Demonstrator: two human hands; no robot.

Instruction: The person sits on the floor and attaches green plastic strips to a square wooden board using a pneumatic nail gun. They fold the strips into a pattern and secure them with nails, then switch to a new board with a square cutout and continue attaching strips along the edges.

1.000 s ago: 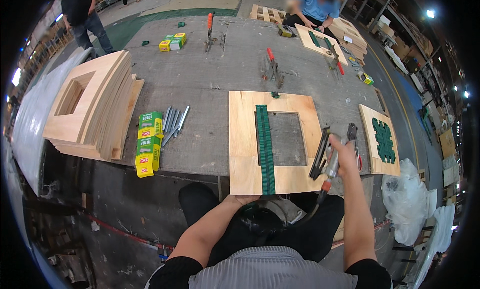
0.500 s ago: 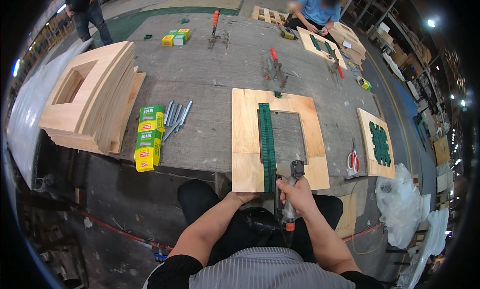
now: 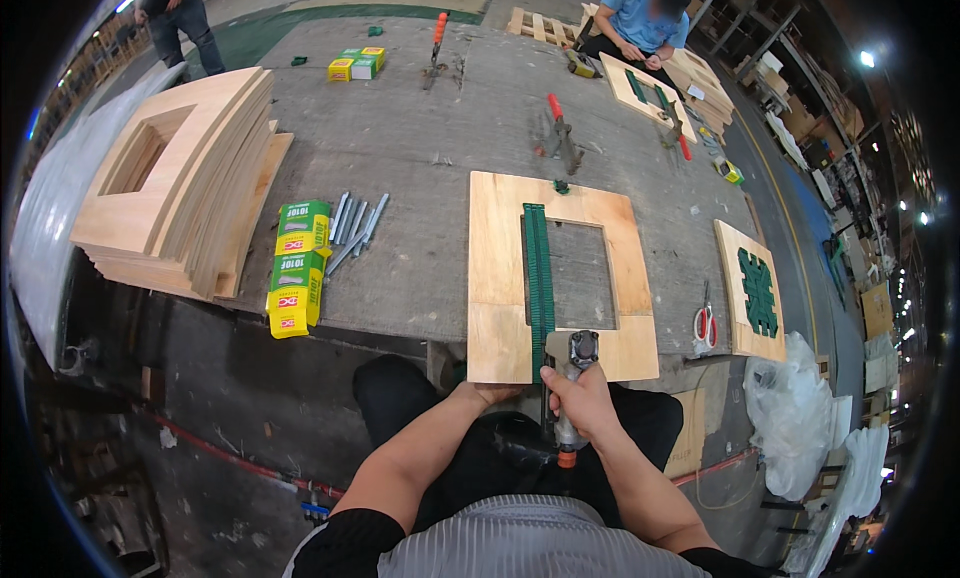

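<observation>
My right hand (image 3: 583,398) is closed round the handle of a pneumatic staple gun (image 3: 574,348), a grey tool with an orange fitting at its rear end. The gun's head lies over the near end of a doubled green webbing strap (image 3: 537,278). That strap runs lengthwise across a pale wooden frame (image 3: 629,268), along the left side of its rectangular opening. At the frame's near edge, my left hand (image 3: 488,393) reaches underneath, its fingers hidden by the wood. A small green scrap of webbing (image 3: 561,187) sits at the far edge.
Left stand stacked wooden frames (image 3: 180,178), yellow-green staple boxes (image 3: 298,268) and metal staple strips (image 3: 358,223). Red-handled scissors (image 3: 706,323) and a panel with woven green webbing (image 3: 755,288) lie right. Red-handled clamps (image 3: 562,138) stand beyond. A person in blue (image 3: 645,23) sits at the far right.
The staple gun and my right hand have shifted slightly left and nearer, so the gun's head now covers the strap's near end. My left hand stays under the frame.
</observation>
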